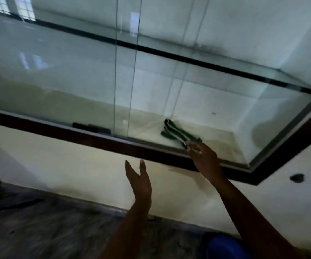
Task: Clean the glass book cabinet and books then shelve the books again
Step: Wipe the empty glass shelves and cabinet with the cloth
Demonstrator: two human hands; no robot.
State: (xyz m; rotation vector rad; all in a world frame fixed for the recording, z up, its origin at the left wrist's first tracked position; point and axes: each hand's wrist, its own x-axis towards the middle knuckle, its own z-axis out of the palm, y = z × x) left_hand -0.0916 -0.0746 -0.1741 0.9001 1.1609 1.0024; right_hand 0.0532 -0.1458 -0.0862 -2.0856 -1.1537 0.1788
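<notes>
Cabinet shelf (pixel 218 139) bears a green cloth (pixel 175 132), right hand (pixel 204 157) touching it.

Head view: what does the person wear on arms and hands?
Nothing visible. The left forearm and right forearm are bare to the frame edge, no sleeves. The left hand and right hand are ungloved; no watch or ring shows, though blur could hide small ones.

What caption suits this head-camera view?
Right hand reaches toward green cloth inside glass cabinet; left hand hovers open.

blue obj (pixel 225 247), poss. bucket, btm rt, grey floor (pixel 38 230)
</notes>
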